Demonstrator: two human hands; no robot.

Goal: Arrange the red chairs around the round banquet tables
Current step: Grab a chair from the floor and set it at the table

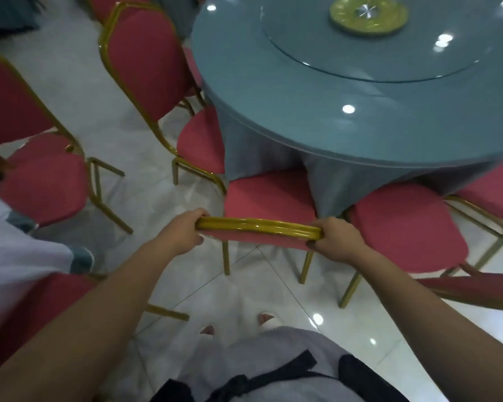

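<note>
The red chair being handled is dead centre, right in front of the person and facing the round table. Both hands are on the gold top rail of its backrest. The left hand is curled round the left end and the right hand round the right end, fingers wrapped over the tube. The rail runs straight between the two hands, so the seat sits just beyond them on the far side. The seat's far edge is up against the hanging blue-grey tablecloth, and a fold of that cloth hangs over the seat's right side.

Just beside it is the chair on the right, with its seat also nosing in at the cloth. The chair on the left is pushed in too, backrest upright and seat touching the cloth. The far-left chair stands well apart from the table, out on the floor, which is glossy white tile. Part of one more red chair, the near-left chair, shows under the left forearm.

Further out, the shiny tabletop carries a glass turntable with a yellow-green disc at its middle. The person's feet in pale slippers are on the tiles at the near edge.
</note>
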